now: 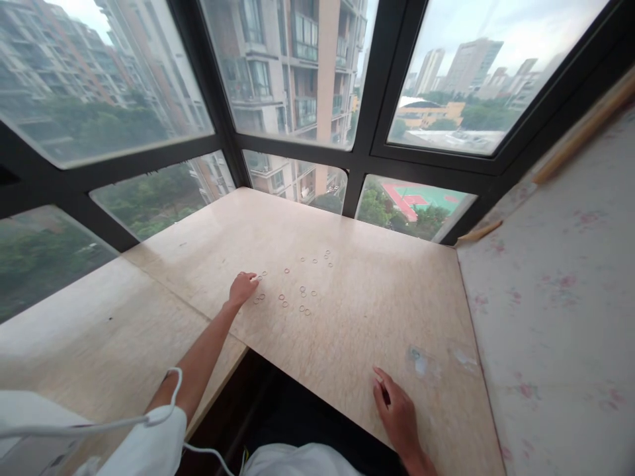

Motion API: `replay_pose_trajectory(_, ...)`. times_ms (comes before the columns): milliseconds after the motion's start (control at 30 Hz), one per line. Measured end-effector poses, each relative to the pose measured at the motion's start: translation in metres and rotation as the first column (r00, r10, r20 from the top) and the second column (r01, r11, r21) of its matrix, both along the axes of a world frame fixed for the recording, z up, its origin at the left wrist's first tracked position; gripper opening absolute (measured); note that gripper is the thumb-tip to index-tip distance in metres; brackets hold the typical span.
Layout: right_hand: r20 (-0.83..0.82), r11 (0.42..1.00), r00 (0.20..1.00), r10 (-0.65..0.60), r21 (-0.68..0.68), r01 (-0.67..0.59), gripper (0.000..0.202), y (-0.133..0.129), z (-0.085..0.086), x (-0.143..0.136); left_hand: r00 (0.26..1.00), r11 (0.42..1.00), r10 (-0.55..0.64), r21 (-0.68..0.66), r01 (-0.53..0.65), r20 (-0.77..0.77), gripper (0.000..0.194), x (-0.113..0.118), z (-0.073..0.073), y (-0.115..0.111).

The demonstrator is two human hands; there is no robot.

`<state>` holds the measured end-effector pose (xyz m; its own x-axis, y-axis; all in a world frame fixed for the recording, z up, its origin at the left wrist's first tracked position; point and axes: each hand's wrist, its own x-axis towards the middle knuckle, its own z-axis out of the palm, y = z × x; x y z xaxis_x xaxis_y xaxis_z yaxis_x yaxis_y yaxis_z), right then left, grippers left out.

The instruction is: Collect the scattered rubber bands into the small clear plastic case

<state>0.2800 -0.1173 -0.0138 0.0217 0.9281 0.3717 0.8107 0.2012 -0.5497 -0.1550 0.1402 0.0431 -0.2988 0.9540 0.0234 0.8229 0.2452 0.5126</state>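
Observation:
My left hand point(242, 289) reaches over the tabletop, its fingertips brought together at a small thin ring point(259, 278) near the left end of a scatter of rings. Another ring point(264, 273) lies just past those fingertips. Closer to me are a pair of rings, one of them a darker ring point(262, 297). A reddish ring point(286, 271) lies further right, with several more rings around it, some touching or overlapping. My right hand point(397, 411) rests by the table's front edge, fingers loosely bent with a gap between them, and nothing shows in it.
Two clear plastic bags point(421, 361) point(464, 357) lie on the pale tabletop point(347, 344) right of my right hand. Dark-framed windows border the far side, and a flowered wall point(555, 317) the right. A white cable point(173, 390) hangs by my left sleeve.

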Motion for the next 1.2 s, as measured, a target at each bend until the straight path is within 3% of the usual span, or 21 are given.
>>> replay_pose_trajectory(167,0.008,1.0,1.0,-0.02,-0.014,0.02,0.033,0.0,0.0,-0.002,0.962,0.984,-0.163,-0.104,0.143,-0.219,0.025,0.003,-0.001,0.008)
replay_pose_trajectory(300,0.008,0.999,0.999,-0.032,-0.021,0.032,0.034,0.001,0.001,-0.002,0.921,0.971,-0.225,-0.148,0.187,-0.317,0.03,0.003,0.002,0.012)
replay_pose_trajectory(567,-0.013,0.998,0.999,-0.047,-0.033,0.047,0.034,0.003,0.005,-0.004,0.919,0.954,-0.268,-0.211,0.212,-0.289,0.017,-0.01,0.008,0.022)
replay_pose_trajectory(800,-0.017,0.996,0.997,-0.073,-0.047,0.072,0.036,0.003,0.006,-0.004,0.971,0.967,-0.216,-0.161,0.199,-0.098,0.008,-0.02,0.011,0.019)
replay_pose_trajectory(967,-0.029,0.996,0.997,-0.07,-0.059,0.069,0.036,0.003,0.008,-0.005,0.981,0.992,-0.113,-0.038,0.121,0.158,0.013,-0.014,0.01,0.002)
replay_pose_trajectory(1200,-0.047,0.996,0.997,-0.056,-0.068,0.053,0.035,0.003,0.011,-0.004,0.814,0.998,-0.065,0.052,0.042,0.577,0.043,0.027,0.011,-0.032)
